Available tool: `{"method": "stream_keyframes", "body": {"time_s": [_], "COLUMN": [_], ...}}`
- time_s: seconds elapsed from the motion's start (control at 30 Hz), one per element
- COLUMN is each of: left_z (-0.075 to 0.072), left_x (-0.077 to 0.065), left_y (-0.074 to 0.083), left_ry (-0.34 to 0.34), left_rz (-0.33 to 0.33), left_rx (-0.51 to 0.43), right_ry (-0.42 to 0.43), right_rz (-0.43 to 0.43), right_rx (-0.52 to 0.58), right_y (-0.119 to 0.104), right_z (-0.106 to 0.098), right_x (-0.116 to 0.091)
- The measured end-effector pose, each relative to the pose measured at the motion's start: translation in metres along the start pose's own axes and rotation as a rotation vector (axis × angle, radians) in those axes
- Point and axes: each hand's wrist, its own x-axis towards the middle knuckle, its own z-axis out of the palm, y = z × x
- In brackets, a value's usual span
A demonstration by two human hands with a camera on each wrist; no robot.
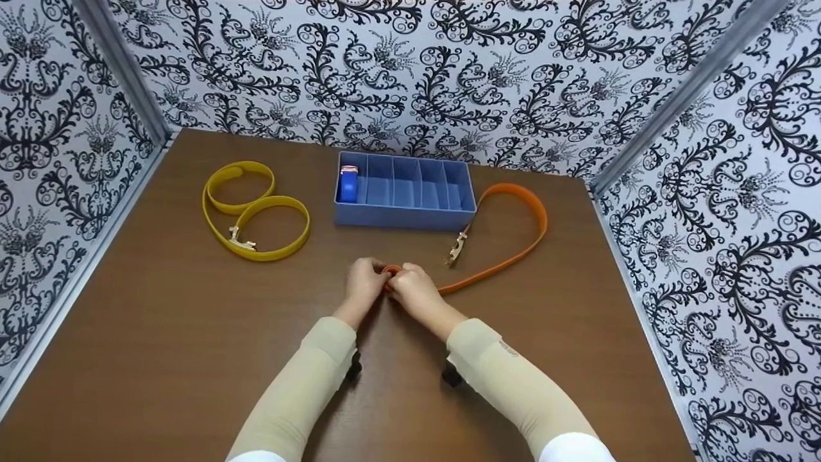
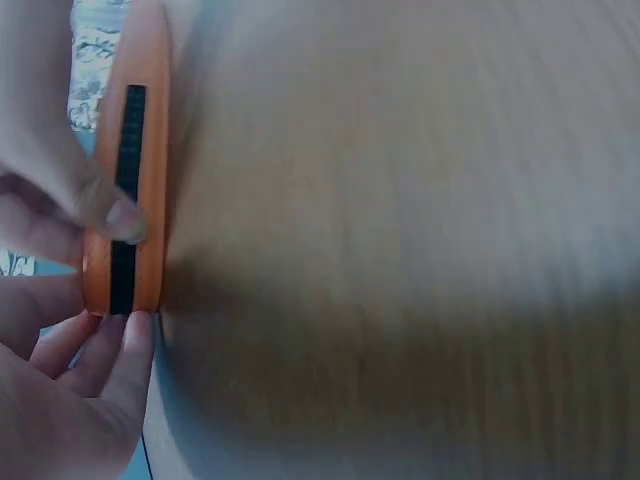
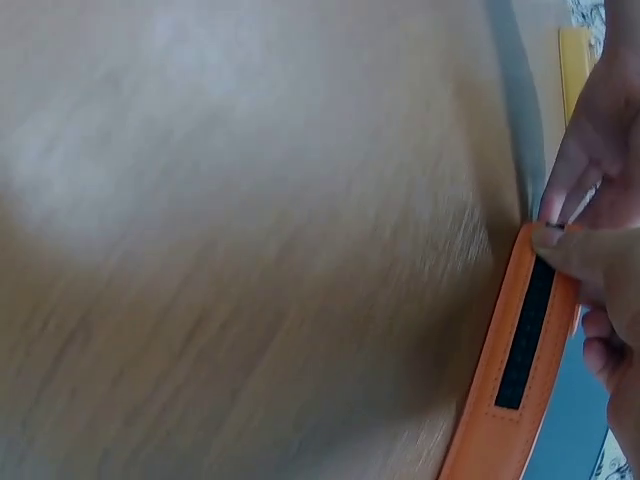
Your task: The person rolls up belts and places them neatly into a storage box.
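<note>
I had the orange belt [image 1: 537,206] between both hands, its near end bent into a small tight curl just beyond the middle of the brown table [image 1: 211,346]. My left hand [image 1: 365,279] sat at nine o'clock of that curl, fingers and thumb closed on its edge. My right hand [image 1: 415,289] came in from about four o'clock and gripped the same curl, the thumb pressed on the black strip [image 2: 130,160] that ran along the orange band. From beneath my right hand the rest of the belt swept out in a wide loop towards two o'clock, then back to the gold buckle [image 1: 457,249], which lay near my hands at two o'clock, just beside the blue tray [image 1: 401,216]. That tray stood at twelve o'clock, well clear of my fingers, with a rolled blue belt [image 1: 348,185] in the compartment at its nine o'clock end. At ten o'clock the yellow belt [image 1: 266,256] lay on the table in two loose loops, its metal clasp [image 1: 242,240] inside the nearer one. Beyond the tray rose the black-and-white patterned wall [image 1: 385,64]
</note>
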Motion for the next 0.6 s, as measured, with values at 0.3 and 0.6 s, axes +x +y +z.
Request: {"method": "stream_keyframes", "body": {"time_s": [0.3, 0.6], "left_z": [0.001, -0.007], "left_x": [0.005, 0.007], "left_y": [-0.002, -0.006], "left_ry": [-0.069, -0.146], "left_rz": [0.091, 0.130], "left_rx": [0.000, 0.045], "right_ry": [0.032, 0.092], "right_rz": [-0.033, -0.206], "right_rx": [0.051, -0.001], "right_y": [0.010, 0.026], "right_z": [-0.002, -0.001], "right_x": [-0.001, -0.014]}}
